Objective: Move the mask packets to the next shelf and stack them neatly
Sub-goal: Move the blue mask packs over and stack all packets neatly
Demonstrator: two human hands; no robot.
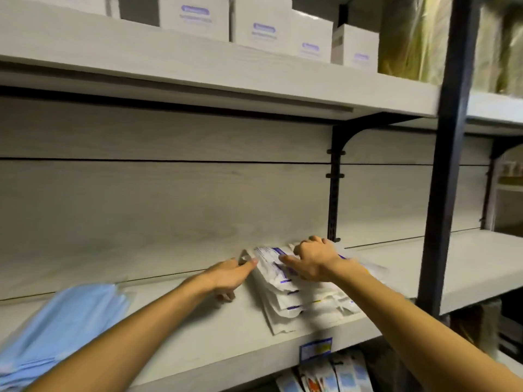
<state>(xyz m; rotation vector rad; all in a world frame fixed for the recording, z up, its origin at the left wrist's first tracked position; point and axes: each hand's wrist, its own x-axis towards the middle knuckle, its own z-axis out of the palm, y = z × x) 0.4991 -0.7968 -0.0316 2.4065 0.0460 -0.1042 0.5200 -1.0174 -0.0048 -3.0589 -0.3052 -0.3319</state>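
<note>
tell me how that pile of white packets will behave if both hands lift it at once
The white packets are probably floppy: their edges curl and sag where they overlap. The stack is already fanned out unevenly, so smooth wrappers may slide apart. They look thin and flat, likely light. The right hand on top and left hand at the side could squeeze them together.

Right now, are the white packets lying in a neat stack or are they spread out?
Spread out. The white packets lie fanned, their edges stepped and uneven, between both hands on the shelf.
</note>
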